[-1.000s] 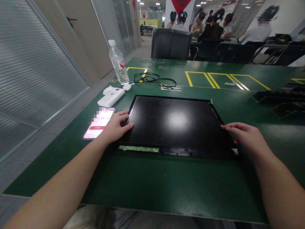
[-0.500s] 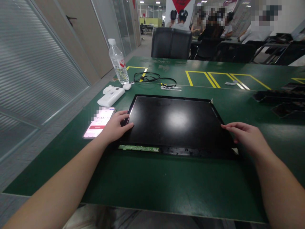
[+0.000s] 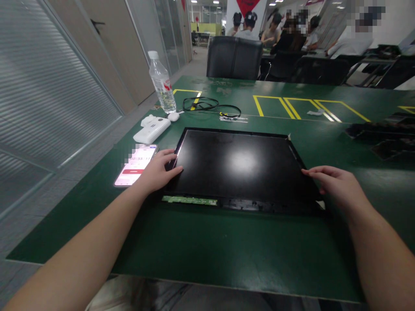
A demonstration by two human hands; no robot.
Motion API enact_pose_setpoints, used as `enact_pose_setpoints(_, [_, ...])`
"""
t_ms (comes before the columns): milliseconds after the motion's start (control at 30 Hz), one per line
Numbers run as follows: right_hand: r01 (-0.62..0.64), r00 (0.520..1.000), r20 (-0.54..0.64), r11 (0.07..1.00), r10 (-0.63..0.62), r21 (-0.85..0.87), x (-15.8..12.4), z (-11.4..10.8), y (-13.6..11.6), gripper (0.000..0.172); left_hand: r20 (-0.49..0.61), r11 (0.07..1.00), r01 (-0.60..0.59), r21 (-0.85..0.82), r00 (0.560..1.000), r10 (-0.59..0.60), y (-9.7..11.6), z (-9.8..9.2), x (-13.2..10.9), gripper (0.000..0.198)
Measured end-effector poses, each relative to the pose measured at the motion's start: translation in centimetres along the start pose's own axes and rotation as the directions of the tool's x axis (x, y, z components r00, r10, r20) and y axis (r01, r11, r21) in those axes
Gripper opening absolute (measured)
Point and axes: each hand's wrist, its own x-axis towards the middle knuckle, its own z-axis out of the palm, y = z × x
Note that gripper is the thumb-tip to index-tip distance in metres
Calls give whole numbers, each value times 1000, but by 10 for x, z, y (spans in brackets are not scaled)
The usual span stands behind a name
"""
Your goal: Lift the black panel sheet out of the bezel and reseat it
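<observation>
A black flat screen panel (image 3: 223, 168) lies face up on the green table, its glossy face reflecting a bright patch of light. Along its near edge runs a dark strip with a green circuit board (image 3: 189, 200) at the left part. My left hand (image 3: 159, 171) rests on the panel's left edge, fingers spread, with the thumb on the screen face. At the right edge, my right hand (image 3: 337, 183) pinches the rim between thumb and curled fingers. A small pale tab (image 3: 320, 204) shows at the near right corner.
Left of the panel lie a lit phone (image 3: 136, 166) and a white device (image 3: 152, 129). Behind them stands a water bottle (image 3: 162, 84), near a coiled black cable (image 3: 201, 103). Dark parts (image 3: 382, 134) lie at the right. A black chair (image 3: 234, 58) stands beyond the table; people sit farther back.
The view has shifted very slightly. Both hands keep their places on the panel's edges, and the panel has not visibly moved on the table.
</observation>
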Motion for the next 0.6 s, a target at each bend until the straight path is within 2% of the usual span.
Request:
enact_pose_setpoints(267, [21,1000,9,1000,-21,-2,3,0,5,34,1,1000,3,-19,1000,-2,-2,0,0,63])
enact_pose_setpoints(467, [29,1000,8,1000,-29,2,3,0,6,33,9,1000,9,-29,1000,-9,-1,0,0,71])
enact_pose_setpoints(600, [24,1000,3,1000,-24,9,1,1,3,33,3,1000,6,-16,1000,-6,-1,0,0,63])
